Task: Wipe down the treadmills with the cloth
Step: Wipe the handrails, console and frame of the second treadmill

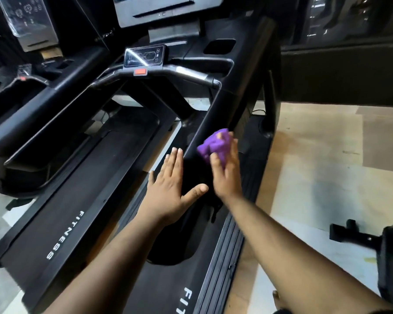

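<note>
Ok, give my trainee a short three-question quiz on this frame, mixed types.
1. True or false: the left hand holds the purple cloth.
2. Which part is the cloth against? A) the red stop button B) the black side handrail C) the belt
3. Fill in: the left hand's fingers are ____ (spread flat / curled in a fist).

Key:
1. False; the right hand holds it.
2. B
3. spread flat
</note>
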`<move>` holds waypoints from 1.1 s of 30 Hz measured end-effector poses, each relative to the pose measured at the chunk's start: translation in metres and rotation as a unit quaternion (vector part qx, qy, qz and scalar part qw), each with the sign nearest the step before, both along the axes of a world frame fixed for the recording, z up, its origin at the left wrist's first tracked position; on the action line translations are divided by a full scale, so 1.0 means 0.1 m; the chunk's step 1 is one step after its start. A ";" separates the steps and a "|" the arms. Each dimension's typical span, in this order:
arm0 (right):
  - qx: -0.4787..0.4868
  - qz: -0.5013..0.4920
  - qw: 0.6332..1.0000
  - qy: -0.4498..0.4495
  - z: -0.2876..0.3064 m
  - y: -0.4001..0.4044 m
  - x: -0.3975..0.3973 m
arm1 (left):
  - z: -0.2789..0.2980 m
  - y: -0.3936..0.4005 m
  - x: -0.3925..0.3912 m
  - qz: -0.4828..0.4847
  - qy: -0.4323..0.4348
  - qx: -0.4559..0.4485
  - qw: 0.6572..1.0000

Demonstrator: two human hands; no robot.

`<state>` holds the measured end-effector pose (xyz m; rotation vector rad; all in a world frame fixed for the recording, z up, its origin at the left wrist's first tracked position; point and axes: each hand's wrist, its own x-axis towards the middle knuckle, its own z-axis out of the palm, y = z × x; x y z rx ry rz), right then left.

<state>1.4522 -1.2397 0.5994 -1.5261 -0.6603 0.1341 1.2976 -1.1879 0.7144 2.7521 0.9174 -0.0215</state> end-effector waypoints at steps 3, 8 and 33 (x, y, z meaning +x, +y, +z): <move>0.013 -0.052 0.956 0.287 -0.05 0.11 0.27 | 0.02 -0.02 0.01 -0.001 0.008 0.019 1.000; -0.031 -0.003 0.997 0.076 0.16 -0.05 -0.35 | 0.02 0.00 0.00 0.006 0.004 0.005 1.000; -0.304 0.052 0.931 -0.196 0.83 0.62 1.29 | 0.09 0.14 0.37 0.000 0.036 0.018 0.999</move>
